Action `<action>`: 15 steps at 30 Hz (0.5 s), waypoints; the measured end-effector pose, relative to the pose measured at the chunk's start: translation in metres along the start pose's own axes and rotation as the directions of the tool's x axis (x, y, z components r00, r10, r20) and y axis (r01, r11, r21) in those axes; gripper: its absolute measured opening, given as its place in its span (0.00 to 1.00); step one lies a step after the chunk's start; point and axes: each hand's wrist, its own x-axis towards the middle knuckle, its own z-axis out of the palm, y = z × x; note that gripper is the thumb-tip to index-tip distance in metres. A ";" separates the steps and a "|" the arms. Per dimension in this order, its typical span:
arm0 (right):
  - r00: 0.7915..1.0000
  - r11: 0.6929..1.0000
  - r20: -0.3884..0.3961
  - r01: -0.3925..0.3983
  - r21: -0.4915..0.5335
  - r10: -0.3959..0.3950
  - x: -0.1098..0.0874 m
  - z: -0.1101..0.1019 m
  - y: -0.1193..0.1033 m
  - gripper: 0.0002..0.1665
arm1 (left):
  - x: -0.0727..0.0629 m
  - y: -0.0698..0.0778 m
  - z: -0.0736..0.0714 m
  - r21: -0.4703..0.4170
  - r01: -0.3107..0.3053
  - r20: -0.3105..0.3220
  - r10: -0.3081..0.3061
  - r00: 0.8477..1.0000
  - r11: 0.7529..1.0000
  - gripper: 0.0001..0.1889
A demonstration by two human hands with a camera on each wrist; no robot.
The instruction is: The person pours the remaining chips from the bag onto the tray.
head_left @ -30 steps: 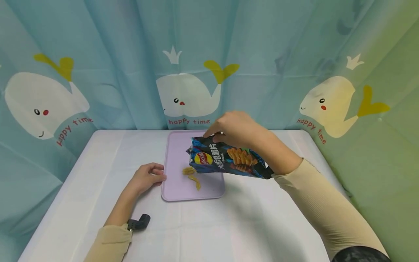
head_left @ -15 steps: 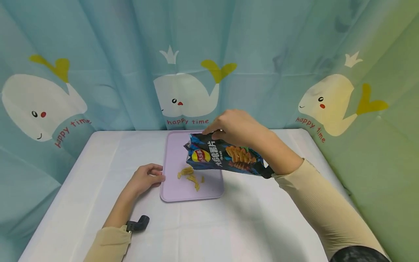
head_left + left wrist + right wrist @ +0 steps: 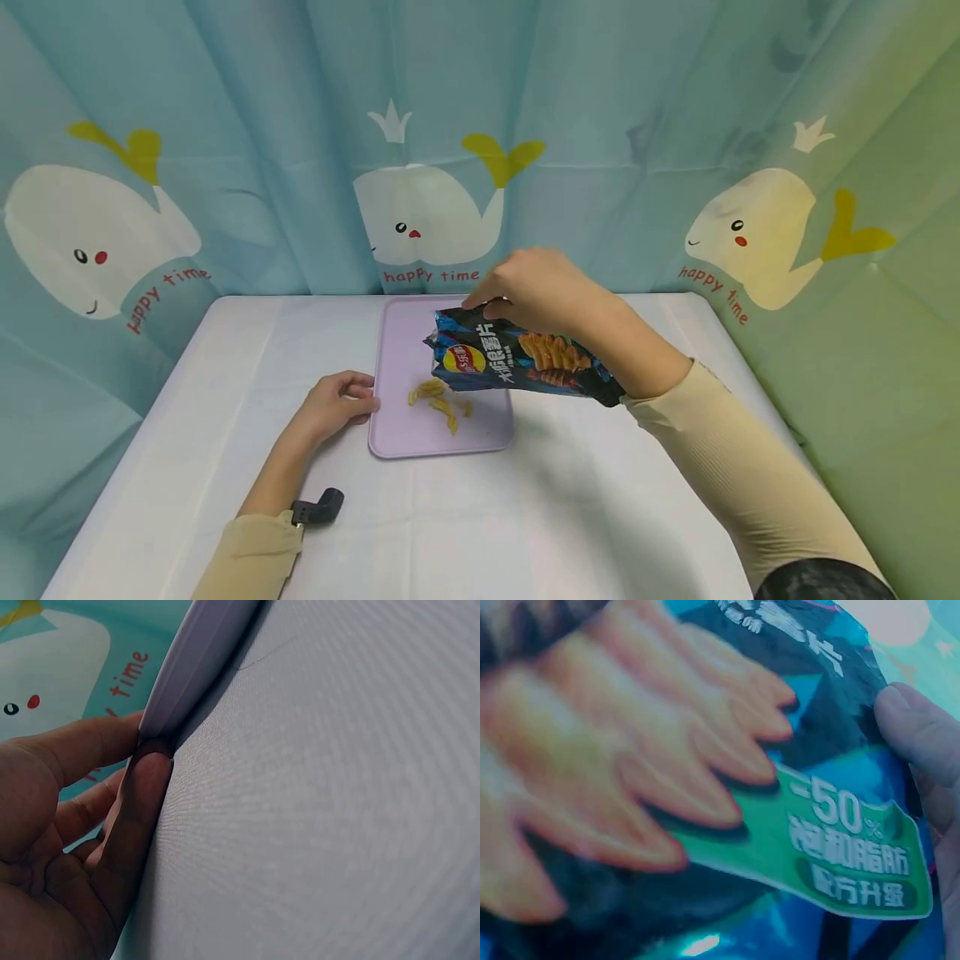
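A dark blue chip bag (image 3: 487, 354) hangs tilted on its side over a lilac tray (image 3: 397, 437), its torn end toward the left. My right hand (image 3: 547, 287) grips the bag's upper edge between thumb and fingers; in the right wrist view the thumb (image 3: 919, 731) presses on the printed front of the bag (image 3: 855, 847). Several yellow ridged chips (image 3: 442, 404) lie on the tray below the torn end. At the tray's left rim my left hand (image 3: 333, 408) holds the edge, with fingertip and thumb (image 3: 146, 784) against the rim (image 3: 191, 682). The bag's inside is hidden.
A white-covered table (image 3: 450, 533) carries the tray near its back edge. A blue-green curtain (image 3: 300, 125) with whale prints hangs close behind and along both sides. A black wrist strap device (image 3: 318, 507) sits on the left wrist.
More chips have dropped from the bag onto the tray. The right hand and bag have shifted only slightly. The left hand stays at the rim.
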 end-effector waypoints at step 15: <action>1.000 0.999 -0.005 0.005 -0.042 -0.006 -0.002 -0.001 -0.004 0.15 | 0.002 -0.001 0.000 0.000 0.005 -0.003 -0.005 1.000 1.000 0.24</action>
